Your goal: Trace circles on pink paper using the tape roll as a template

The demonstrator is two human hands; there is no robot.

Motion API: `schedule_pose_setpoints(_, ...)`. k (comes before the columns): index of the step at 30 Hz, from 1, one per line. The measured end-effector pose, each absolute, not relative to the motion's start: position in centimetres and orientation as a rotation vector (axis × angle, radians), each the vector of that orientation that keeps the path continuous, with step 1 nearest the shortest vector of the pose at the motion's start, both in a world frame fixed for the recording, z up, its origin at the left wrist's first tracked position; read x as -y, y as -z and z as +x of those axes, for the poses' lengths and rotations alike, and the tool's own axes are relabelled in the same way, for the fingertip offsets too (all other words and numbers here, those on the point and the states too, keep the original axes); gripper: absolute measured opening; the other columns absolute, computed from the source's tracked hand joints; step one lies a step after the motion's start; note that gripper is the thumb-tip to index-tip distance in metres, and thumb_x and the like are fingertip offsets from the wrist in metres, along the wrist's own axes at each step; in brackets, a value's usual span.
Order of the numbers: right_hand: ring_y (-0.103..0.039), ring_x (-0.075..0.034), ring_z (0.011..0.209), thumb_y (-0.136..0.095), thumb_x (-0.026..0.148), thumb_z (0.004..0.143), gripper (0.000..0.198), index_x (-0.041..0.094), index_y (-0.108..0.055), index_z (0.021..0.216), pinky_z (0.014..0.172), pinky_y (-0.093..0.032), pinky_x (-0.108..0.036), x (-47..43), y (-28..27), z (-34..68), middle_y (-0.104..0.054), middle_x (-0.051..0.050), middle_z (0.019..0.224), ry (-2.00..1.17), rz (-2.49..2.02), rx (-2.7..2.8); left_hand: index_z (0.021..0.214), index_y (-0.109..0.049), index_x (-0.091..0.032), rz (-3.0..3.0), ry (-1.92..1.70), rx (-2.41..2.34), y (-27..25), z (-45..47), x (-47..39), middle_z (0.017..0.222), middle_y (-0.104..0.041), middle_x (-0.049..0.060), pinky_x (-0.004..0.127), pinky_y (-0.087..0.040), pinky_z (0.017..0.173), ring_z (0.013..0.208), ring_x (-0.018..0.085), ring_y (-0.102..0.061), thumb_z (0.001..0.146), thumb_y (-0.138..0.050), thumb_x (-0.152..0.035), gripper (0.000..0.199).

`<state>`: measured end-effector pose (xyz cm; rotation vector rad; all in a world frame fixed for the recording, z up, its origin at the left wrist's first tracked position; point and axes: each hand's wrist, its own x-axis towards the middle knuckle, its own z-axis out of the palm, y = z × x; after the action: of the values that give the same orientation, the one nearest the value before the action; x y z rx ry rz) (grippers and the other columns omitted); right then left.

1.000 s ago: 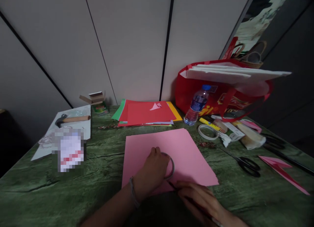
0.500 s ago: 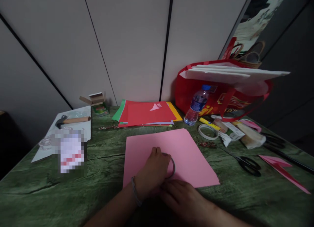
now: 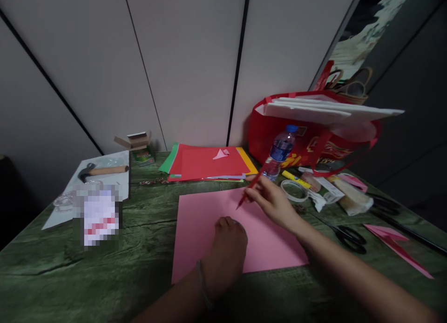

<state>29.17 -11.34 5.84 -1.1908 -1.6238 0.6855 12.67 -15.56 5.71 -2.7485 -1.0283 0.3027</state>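
A large pink sheet of paper (image 3: 200, 211) lies on the green table in front of me. My left hand (image 3: 230, 244) rests on it with curled fingers, holding down a round ring (image 3: 243, 226). Most of the ring is hidden beneath the hand, and only a thin edge shows. My right hand (image 3: 274, 202) is closed around a slim red pencil (image 3: 247, 191), its tip slanting down to the left above the paper. Whether the tip touches the sheet I cannot tell.
Behind lie stacked coloured papers (image 3: 206, 164). At right are a water bottle (image 3: 281, 153), a tape roll (image 3: 294, 191), scissors (image 3: 351, 237), folded pink paper (image 3: 398, 246) and a red bag (image 3: 261, 132). A hammer (image 3: 108, 171) rests on a white board (image 3: 120, 188) at left.
My right hand has left the sheet's near edge beside my left hand, moved up and right, and now holds the red pencil. My left hand stays on the ring, covering more of it.
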Motion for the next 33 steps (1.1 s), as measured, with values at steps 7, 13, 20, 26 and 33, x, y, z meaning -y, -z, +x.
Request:
schedule_pose_setpoints(7,-0.065,-0.014,0.069,-0.066,0.022,0.077,0.011,0.017,-0.061,0.087,0.063,-0.050,-0.025,7.2,-7.2,22.5,-0.066,0.000,0.073,-1.366,-0.909,2.064,0.109,-0.061,0.000,-2.512,-0.255,1.090,-3.8,13.6,16.7,0.091,-0.063,0.021,0.037,-0.047,0.064,0.079,0.028,-0.061,0.084,-0.048,-0.009,0.030)
schedule_pose_setpoints(13,-0.065,-0.013,0.072,-0.066,0.018,0.078,0.011,0.017,-0.065,0.090,0.064,-0.048,-0.021,6.6,-6.6,20.5,-0.068,0.001,0.072,-1.709,-0.788,2.426,0.123,-0.056,-0.004,-2.558,-0.407,1.160,-5.4,13.6,16.9,0.086,-0.065,0.020,0.040,-0.053,0.058,0.077,0.031,-0.065,0.083,-0.051,-0.010,0.041)
schedule_pose_setpoints(20,-0.061,-0.010,0.064,-0.065,0.014,0.079,0.011,0.016,-0.065,0.090,0.061,-0.046,-0.019,6.5,-5.4,19.9,-0.063,0.003,0.067,-1.686,-0.772,2.576,0.110,-0.064,-0.007,-2.580,-0.484,1.169,-6.5,13.8,16.8,0.084,-0.064,0.016,0.039,-0.056,0.054,0.073,0.028,-0.066,0.085,-0.042,-0.005,0.033)
schedule_pose_setpoints(26,-0.062,-0.011,0.066,-0.065,0.018,0.081,0.011,0.016,-0.066,0.092,0.061,-0.045,-0.019,6.3,-5.5,20.0,-0.066,0.001,0.072,-1.492,-0.818,2.622,0.118,-0.060,-0.005,-2.525,-0.477,1.161,-6.3,13.8,16.9,0.084,-0.064,0.018,0.043,-0.056,0.056,0.074,0.030,-0.066,0.087,-0.041,-0.007,0.037)
schedule_pose_setpoints(33,-0.061,-0.013,0.068,-0.064,0.018,0.081,0.009,0.015,-0.065,0.089,0.059,-0.044,-0.020,6.0,-5.7,20.5,-0.067,-0.001,0.076,-1.342,-0.969,2.547,0.122,-0.058,-0.004,-2.525,-0.408,1.119,-5.0,14.0,16.7,0.089,-0.065,0.021,0.043,-0.053,0.061,0.079,0.032,-0.065,0.084,-0.049,-0.011,0.039)
